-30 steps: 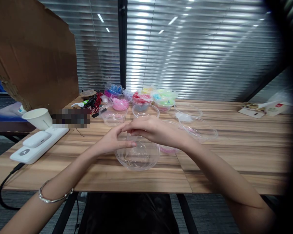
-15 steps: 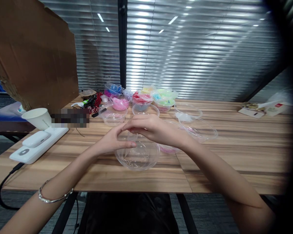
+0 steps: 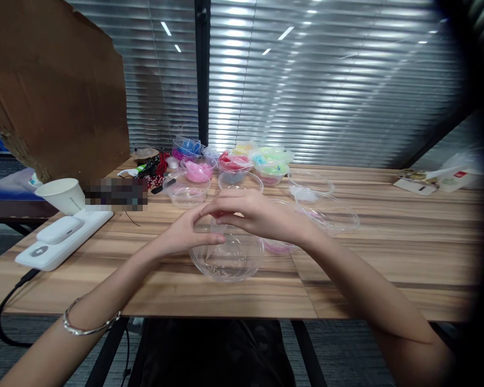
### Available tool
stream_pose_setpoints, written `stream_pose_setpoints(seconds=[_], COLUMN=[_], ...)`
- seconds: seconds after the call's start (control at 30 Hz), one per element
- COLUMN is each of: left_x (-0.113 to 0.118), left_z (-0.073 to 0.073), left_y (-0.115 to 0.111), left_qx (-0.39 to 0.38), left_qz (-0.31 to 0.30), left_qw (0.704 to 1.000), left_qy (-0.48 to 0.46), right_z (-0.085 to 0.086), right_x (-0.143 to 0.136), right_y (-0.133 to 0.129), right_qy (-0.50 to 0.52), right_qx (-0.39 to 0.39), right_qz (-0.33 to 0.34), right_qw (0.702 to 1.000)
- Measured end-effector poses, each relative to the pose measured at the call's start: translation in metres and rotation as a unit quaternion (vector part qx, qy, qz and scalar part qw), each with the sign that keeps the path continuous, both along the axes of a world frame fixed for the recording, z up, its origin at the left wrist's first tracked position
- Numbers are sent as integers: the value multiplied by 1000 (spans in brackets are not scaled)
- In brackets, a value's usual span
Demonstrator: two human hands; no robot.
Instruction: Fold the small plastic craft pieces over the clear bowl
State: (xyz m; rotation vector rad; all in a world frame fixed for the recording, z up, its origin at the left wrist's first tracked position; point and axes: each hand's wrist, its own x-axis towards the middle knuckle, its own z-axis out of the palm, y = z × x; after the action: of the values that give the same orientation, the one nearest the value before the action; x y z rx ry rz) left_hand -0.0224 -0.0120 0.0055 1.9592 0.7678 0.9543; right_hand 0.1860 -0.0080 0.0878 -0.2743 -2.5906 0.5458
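A round clear plastic bowl stands on the table in front of me, with small clear bits at its bottom. Just above it, my left hand curves inward, its thumb stretched along a small clear plastic bag. My right hand arches over from the other side, its fingertips meeting those of the left at the top of the bag. Both hands are closed on this bag, which hangs down towards the bowl; its upper part is hidden behind the fingers.
Clear tubs with pink beads, red beads and other colours stand at the back. Clear lids lie right of my hands. On the left are a white power strip, a paper cup and a cardboard sheet.
My right fingers have shifted very slightly over the bag. The left hand and the bowl stay where they were.
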Motion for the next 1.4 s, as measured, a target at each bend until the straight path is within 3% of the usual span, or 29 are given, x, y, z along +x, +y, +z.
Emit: stream_pose_setpoints(seconds=[1.17, 1.4], left_x=[-2, 0], left_z=[-6, -2], left_y=[2, 1], left_qx=[-10, -18], left_qz=[7, -7], left_qw=[1000, 999], left_qy=[-4, -29], right_z=[-2, 1], right_x=[0, 1], right_y=[-2, -4], right_qy=[-13, -26], right_qx=[40, 5], right_qz=[-47, -23], right_qw=[998, 999])
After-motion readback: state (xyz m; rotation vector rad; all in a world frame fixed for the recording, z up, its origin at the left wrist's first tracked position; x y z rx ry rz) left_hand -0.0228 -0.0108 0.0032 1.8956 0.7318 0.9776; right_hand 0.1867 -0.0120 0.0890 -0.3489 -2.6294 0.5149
